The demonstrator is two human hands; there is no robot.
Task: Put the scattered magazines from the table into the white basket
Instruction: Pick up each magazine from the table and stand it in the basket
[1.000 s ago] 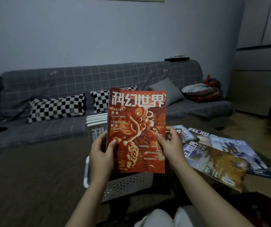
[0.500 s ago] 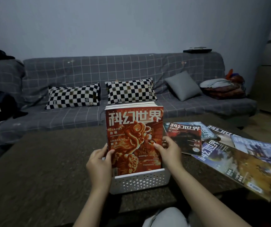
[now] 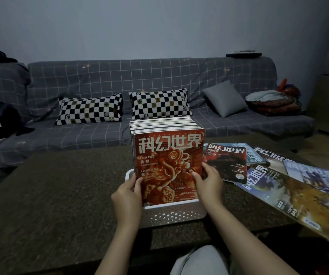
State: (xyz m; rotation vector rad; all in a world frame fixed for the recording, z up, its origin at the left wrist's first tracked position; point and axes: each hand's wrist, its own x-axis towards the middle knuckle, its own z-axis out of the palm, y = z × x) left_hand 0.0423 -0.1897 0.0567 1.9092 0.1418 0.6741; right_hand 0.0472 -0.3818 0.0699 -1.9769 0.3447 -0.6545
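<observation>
Fingers (image 3: pixel 196 176) flanking upright red magazine (image 3: pixel 169 165)

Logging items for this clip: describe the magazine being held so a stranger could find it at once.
On the dark table before the sofa stands a white basket packed with upright magazines. The red magazine stands at its front, gripped by the left hand and right hand. Its orange-red lion cover sets it apart from the bluish magazines lying flat on the right.

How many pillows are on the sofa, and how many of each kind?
Checkered pillows: 2
Plain grey pillows: 1
Total: 3
</observation>
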